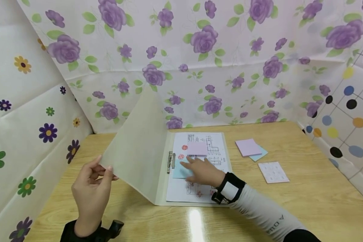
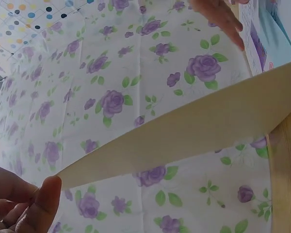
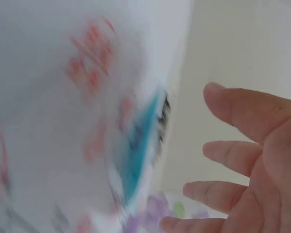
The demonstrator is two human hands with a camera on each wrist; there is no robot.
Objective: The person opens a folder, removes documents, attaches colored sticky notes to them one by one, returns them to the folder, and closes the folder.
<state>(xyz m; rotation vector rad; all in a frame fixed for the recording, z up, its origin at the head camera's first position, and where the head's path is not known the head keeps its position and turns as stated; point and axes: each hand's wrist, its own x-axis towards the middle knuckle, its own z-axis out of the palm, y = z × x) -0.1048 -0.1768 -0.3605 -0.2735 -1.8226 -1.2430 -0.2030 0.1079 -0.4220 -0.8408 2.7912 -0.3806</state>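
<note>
A cream folder point(image 1: 139, 148) stands half opened on the wooden table, its left cover raised. My left hand point(image 1: 90, 191) pinches that cover's outer edge between thumb and fingers, as the left wrist view shows on the folder cover point(image 2: 194, 126). Printed sheets point(image 1: 176, 190) with line drawings and red marks lie in the folder beside a metal clip point(image 1: 170, 162). On them are a lilac note point(image 1: 196, 148) and a light blue note point(image 1: 180, 170). Over the blue note's right side is my right hand point(image 1: 204, 171), fingers spread; in the right wrist view the hand point(image 3: 252, 160) holds nothing.
To the right of the folder, a lilac notepad point(image 1: 247, 148) overlaps a blue one point(image 1: 261, 154). A white printed pad point(image 1: 273, 172) lies nearer. Flower-patterned cloth point(image 1: 181, 84) closes off the table's back, with more patterned cloth at both sides.
</note>
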